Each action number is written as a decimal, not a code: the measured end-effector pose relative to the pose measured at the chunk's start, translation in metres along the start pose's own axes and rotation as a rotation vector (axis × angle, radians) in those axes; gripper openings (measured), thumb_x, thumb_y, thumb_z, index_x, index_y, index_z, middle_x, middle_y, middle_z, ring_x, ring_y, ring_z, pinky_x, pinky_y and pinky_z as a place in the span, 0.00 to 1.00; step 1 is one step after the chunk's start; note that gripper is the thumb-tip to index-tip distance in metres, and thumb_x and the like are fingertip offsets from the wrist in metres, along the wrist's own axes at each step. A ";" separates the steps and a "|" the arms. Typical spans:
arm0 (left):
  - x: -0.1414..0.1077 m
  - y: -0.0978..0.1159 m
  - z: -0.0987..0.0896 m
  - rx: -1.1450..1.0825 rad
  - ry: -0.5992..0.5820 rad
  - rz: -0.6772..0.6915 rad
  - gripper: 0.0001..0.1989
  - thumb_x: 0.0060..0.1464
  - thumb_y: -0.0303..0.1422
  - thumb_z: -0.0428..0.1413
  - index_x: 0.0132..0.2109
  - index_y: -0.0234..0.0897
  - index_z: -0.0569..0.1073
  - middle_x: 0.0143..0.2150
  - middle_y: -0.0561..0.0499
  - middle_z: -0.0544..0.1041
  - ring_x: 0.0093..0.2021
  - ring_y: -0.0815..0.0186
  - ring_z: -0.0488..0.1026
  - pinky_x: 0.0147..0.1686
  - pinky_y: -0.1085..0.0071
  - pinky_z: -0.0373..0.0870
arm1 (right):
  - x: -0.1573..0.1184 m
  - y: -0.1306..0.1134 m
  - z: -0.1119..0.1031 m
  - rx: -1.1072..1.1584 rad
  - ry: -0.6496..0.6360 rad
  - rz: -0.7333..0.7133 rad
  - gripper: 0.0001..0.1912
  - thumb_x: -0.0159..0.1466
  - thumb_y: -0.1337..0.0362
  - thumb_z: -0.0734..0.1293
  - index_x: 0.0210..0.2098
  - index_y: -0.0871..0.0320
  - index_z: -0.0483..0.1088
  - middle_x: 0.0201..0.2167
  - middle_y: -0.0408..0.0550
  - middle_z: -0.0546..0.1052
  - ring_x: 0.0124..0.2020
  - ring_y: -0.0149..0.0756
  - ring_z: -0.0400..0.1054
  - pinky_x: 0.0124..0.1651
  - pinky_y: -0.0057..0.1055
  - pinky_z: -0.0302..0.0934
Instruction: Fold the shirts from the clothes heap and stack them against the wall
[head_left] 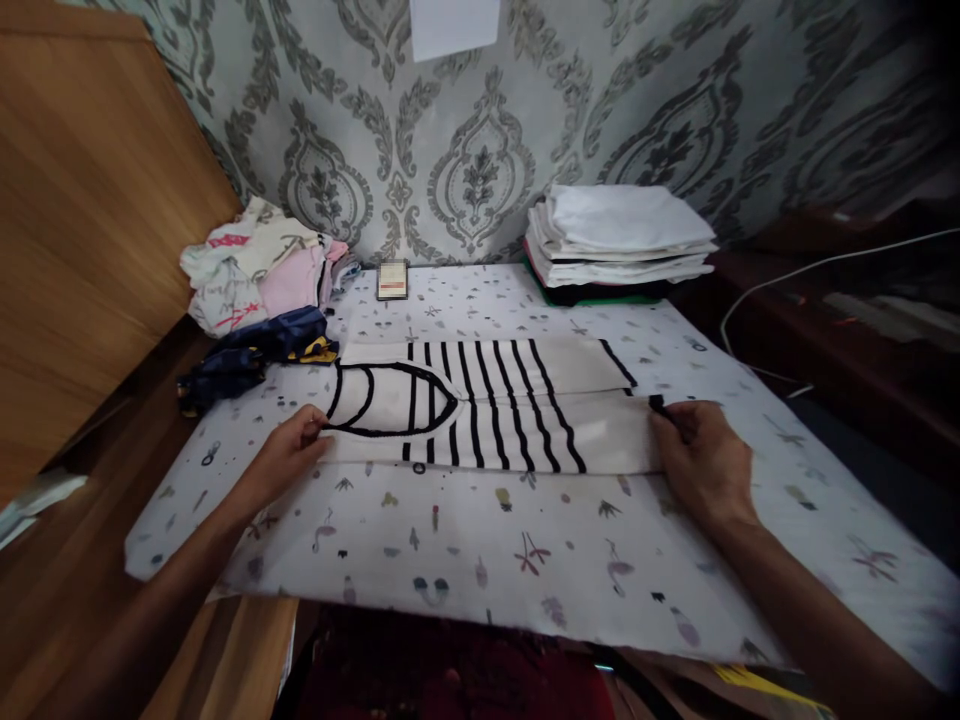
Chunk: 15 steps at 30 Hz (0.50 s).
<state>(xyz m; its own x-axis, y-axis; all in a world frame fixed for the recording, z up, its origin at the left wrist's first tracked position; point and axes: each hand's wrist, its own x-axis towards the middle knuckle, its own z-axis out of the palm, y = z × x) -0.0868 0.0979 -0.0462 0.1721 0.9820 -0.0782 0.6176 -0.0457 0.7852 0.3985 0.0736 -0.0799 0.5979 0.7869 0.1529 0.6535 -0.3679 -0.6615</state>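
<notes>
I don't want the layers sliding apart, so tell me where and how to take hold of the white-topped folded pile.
Probably best to lift the pile by its left and right ends, fingers under the dark lowest layers, coming in from the front corners. It is wide, flat and loosely layered, and the patterned wall behind leaves little room there.

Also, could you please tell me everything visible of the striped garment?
The striped garment looks knitted, off-white, with black stripes across its middle and black trim on the V-neckline and opposite end. It lies nearly flat on the patterned cloth, its sides seemingly folded in toward the middle. The left hand pinches its neckline end, the right hand its opposite end.
</notes>
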 end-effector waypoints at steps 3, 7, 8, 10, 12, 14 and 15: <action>0.002 -0.002 0.005 0.030 0.060 -0.014 0.15 0.54 0.46 0.54 0.40 0.41 0.65 0.25 0.60 0.63 0.26 0.69 0.61 0.27 0.73 0.57 | 0.003 0.005 0.002 -0.082 0.002 -0.045 0.11 0.60 0.56 0.62 0.39 0.53 0.66 0.36 0.54 0.79 0.35 0.46 0.72 0.43 0.41 0.65; -0.002 0.003 0.008 0.079 0.167 0.025 0.15 0.55 0.47 0.52 0.41 0.41 0.66 0.30 0.56 0.69 0.30 0.66 0.67 0.31 0.71 0.63 | 0.005 0.010 0.001 -0.132 0.049 -0.114 0.13 0.64 0.56 0.58 0.44 0.54 0.66 0.39 0.55 0.79 0.33 0.45 0.72 0.40 0.39 0.63; -0.003 0.005 0.008 0.109 0.180 0.009 0.16 0.55 0.48 0.52 0.41 0.41 0.66 0.30 0.56 0.70 0.31 0.65 0.68 0.32 0.71 0.64 | 0.005 0.010 0.001 -0.157 0.052 -0.126 0.14 0.65 0.56 0.58 0.45 0.55 0.66 0.38 0.55 0.79 0.32 0.45 0.72 0.38 0.38 0.63; -0.004 0.010 0.008 0.202 0.180 -0.059 0.17 0.53 0.50 0.52 0.41 0.42 0.67 0.28 0.55 0.71 0.29 0.64 0.69 0.30 0.70 0.65 | 0.006 0.010 -0.001 -0.243 0.030 -0.148 0.14 0.67 0.57 0.57 0.47 0.57 0.66 0.34 0.54 0.79 0.30 0.44 0.71 0.35 0.36 0.60; -0.005 0.013 0.008 0.325 0.148 -0.116 0.18 0.52 0.50 0.51 0.42 0.43 0.67 0.27 0.56 0.72 0.27 0.62 0.71 0.29 0.68 0.65 | 0.007 0.009 -0.002 -0.344 -0.008 -0.173 0.14 0.68 0.59 0.57 0.48 0.58 0.67 0.30 0.52 0.79 0.29 0.44 0.71 0.33 0.34 0.57; -0.004 0.010 0.008 0.450 0.120 -0.131 0.18 0.52 0.51 0.50 0.43 0.44 0.68 0.27 0.55 0.75 0.27 0.59 0.73 0.28 0.66 0.66 | 0.008 0.009 -0.003 -0.412 -0.020 -0.194 0.12 0.69 0.60 0.59 0.47 0.57 0.68 0.30 0.51 0.79 0.29 0.43 0.72 0.32 0.32 0.55; -0.003 0.005 0.008 0.492 0.111 -0.120 0.18 0.53 0.51 0.50 0.43 0.45 0.68 0.27 0.55 0.76 0.27 0.58 0.73 0.27 0.65 0.66 | 0.008 0.009 -0.003 -0.428 -0.016 -0.202 0.11 0.69 0.60 0.59 0.47 0.56 0.68 0.31 0.50 0.80 0.30 0.42 0.72 0.32 0.31 0.54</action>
<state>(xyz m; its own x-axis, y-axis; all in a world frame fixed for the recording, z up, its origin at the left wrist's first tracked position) -0.0785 0.0931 -0.0467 0.0124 0.9979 -0.0636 0.9205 0.0135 0.3906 0.4104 0.0754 -0.0823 0.4344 0.8697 0.2342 0.8904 -0.3754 -0.2575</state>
